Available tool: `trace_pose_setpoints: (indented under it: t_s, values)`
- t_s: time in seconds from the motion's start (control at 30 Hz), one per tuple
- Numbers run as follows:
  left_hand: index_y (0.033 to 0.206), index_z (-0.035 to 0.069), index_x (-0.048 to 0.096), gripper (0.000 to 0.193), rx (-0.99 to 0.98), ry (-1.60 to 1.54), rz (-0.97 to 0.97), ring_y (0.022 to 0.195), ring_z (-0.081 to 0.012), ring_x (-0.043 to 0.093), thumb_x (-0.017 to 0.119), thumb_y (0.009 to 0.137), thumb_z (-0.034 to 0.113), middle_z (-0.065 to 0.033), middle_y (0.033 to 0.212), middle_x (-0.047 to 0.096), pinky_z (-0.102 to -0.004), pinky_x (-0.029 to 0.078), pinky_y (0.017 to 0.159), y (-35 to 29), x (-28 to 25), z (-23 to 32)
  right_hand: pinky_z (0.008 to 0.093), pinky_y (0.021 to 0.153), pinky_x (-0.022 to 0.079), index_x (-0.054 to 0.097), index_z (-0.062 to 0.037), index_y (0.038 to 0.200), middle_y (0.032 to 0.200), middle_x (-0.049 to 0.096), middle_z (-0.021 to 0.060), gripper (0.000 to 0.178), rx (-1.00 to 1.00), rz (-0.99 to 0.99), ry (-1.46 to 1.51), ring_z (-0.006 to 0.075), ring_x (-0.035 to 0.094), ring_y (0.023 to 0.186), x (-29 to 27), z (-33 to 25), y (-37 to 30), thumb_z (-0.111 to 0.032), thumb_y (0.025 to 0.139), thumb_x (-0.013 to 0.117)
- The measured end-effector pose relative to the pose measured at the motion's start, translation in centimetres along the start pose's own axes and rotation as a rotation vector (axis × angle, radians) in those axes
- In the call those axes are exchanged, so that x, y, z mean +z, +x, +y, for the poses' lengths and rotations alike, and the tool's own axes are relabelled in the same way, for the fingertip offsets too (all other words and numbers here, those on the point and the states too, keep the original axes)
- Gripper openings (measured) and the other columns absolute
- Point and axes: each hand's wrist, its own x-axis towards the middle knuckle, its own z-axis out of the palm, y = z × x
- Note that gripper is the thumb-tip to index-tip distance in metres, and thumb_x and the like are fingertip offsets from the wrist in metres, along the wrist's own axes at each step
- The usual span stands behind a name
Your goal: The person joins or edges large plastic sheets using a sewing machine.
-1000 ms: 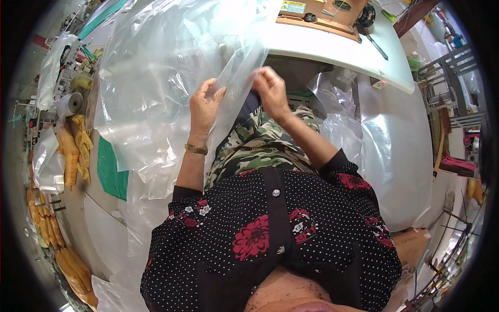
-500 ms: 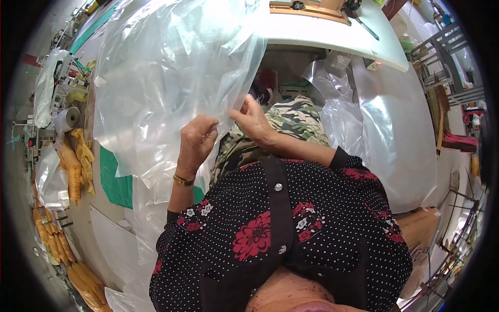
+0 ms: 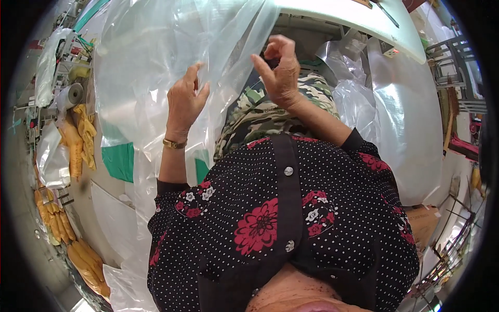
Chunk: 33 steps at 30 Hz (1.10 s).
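A large clear plastic sheet [image 3: 140,67] hangs from the white table [image 3: 358,21] down the left side, creased and shiny. My left hand [image 3: 184,104] is in front of it, index finger and thumb apart, gripping nothing I can see; whether a fingertip touches the film is unclear. Near the sheet's right edge, my right hand [image 3: 281,73] is raised with its fingers bent and the thumb well away from them. Nothing shows between them. Camouflage cloth [image 3: 275,117] covers my lap below the hands.
More clear plastic film [image 3: 397,125] hangs to the right of my lap. Green material [image 3: 118,162] lies behind the sheet at left. Orange-yellow bundles [image 3: 88,265] and a film roll [image 3: 70,96] line the far left. A cardboard box [image 3: 421,223] stands right, near a grey metal rack [image 3: 452,73].
Both hands have parted from a closed grip at the sheet's edge and moved up and away; the right went farther. The sheet's right edge has shifted, and the view has moved slightly.
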Motion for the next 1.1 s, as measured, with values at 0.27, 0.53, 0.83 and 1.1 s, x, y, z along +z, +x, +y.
trace_pose_setpoints:
  t_s: [0.27,0.53,0.83,1.1]
  values:
    - [0.105,0.003,0.059,0.033,0.213,-0.147,0.186,0.081,-0.0204,0.06,0.074,0.076,0.009,-0.0092,0.085,0.062,-0.0313,0.049,0.073,2.8,0.1,1.9,0.0437,0.069,0.054,0.062,-0.0008,0.096,0.08,0.069,0.0183,0.028,-0.168,-0.839,-0.572,0.0363,0.069,0.081,-1.6,-5.2,3.7,-0.025,0.084,0.07]
    - [0.085,0.0,0.063,0.018,0.018,-0.505,-0.034,0.071,-0.0037,0.051,0.076,0.083,0.013,0.0043,0.072,0.059,-0.0217,0.045,0.066,2.3,-0.4,2.3,0.0448,0.064,0.055,0.064,-0.0034,0.092,0.076,0.067,0.0187,0.014,-0.254,-1.185,-0.5,0.0341,0.07,0.077,-0.2,-4.6,-1.8,-0.01,0.08,0.059]
    - [0.086,0.0,0.068,0.012,0.165,-0.456,-0.155,0.062,-0.0037,0.047,0.069,0.089,0.012,0.001,0.07,0.06,-0.0221,0.041,0.056,0.3,-2.6,3.7,0.0451,0.052,0.052,0.054,-0.0041,0.092,0.065,0.064,0.0155,0.016,-0.394,-1.072,-0.081,0.0338,0.068,0.061,-3.4,-10.7,-2.6,-0.01,0.078,0.06]
    - [0.093,-0.002,0.068,0.011,-0.114,-0.726,-0.24,0.065,-0.0039,0.053,0.066,0.088,0.008,0.0011,0.073,0.061,-0.021,0.046,0.06,-2.2,-1.8,4.2,0.041,0.051,0.053,0.054,-0.0026,0.093,0.063,0.064,0.0151,0.022,-0.481,-1.017,-0.187,0.0296,0.068,0.059,-2.5,-10.8,-3.4,-0.009,0.074,0.063]
